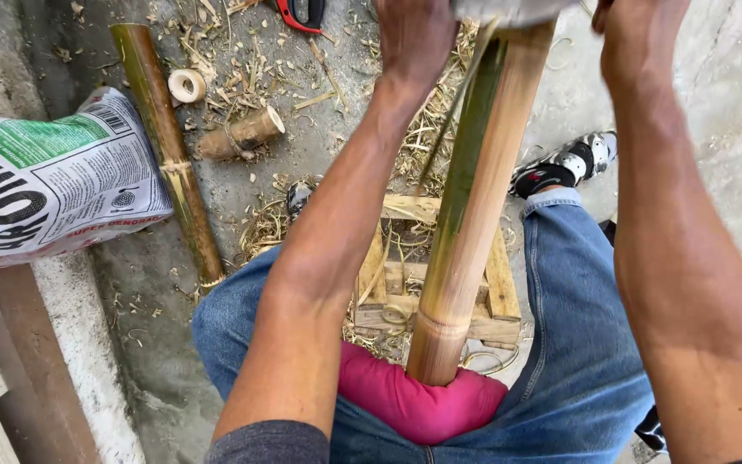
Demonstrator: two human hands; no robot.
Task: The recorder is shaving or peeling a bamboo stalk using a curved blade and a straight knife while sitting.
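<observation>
Two bare hands work a blade along a thick bamboo pole (pixel 474 198) that a seated person braces against a pink cushion (pixel 422 399) in the lap. The left hand (pixel 414 34) and the right hand (pixel 637 34) each seem closed on an end of a grey metal blade (pixel 508 10) laid across the pole's far end, though the frame's top edge cuts the grip off, so how tightly the fingers close cannot be told. Judging by the thin strip (pixel 453 120) lifting off the green left side, the step in hand looks like shaving or splitting the skin; the next pass would call for an even, steady draw along the grain. The pole's long axis runs near to far, butt toward the person, over a small wooden frame (pixel 491 301) on the concrete floor (pixel 714 112). Shavings litter the floor; a second pole (pixel 173 155) and a printed sack (pixel 45 180) lie left.
</observation>
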